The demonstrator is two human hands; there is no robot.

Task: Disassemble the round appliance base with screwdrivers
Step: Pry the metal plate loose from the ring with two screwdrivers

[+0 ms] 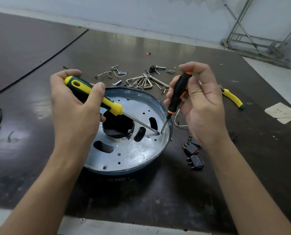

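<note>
Silvery, hole-punched metal inside the round appliance base (132, 156), dark-rimmed, sitting at the centre of the dark table (209, 192). Gripped in the left hand (73, 112), at 10 o'clock of the base: a yellow-and-green screwdriver (94, 94), shaft slanting down to a spot near the rim at 3 o'clock. Held nearly upright in the right hand (200, 112), fingers curled round the handle: a black-and-orange screwdriver (178, 92), tip planted just beside the other tip. Beyond the base at 12 o'clock, a heap of hex keys (141, 82) and loose screws (121, 72). At 4 o'clock, two black switches (196, 161). Well out at 2 o'clock, a yellow-handled tool (232, 97); past it, a paper scrap (282, 112).
</note>
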